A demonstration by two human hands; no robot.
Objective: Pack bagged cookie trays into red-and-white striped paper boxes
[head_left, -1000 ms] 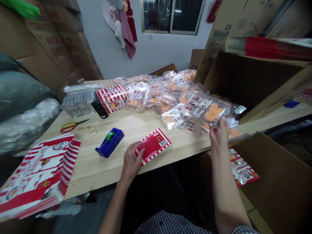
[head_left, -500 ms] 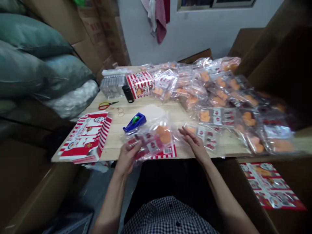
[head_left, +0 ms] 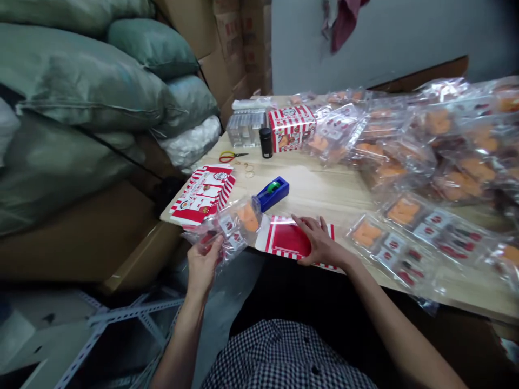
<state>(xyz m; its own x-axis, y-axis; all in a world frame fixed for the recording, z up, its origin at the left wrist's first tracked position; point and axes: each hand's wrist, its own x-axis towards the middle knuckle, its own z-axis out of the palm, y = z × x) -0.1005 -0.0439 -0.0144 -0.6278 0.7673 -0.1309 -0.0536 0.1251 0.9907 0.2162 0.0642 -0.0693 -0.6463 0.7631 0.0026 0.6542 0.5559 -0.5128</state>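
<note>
My left hand is shut on a clear plastic bag of orange shapes and printed cards, holding it just off the table's front edge. My right hand lies spread on a flat red-and-white striped card, pressing on it without gripping. A blue tape dispenser stands just beyond the bag. To the right of my right hand lies a bag of orange pieces.
Many more bags crowd the far right of the wooden table. A striped carton blank, red-handled scissors, rubber bands, a black bottle, a striped box and a clear tray stack sit on it. Large sacks fill the left.
The view has swung left. My right hand has moved off the bags and now lies on the striped card, which the bag no longer covers. My left hand has carried the bag leftward.
</note>
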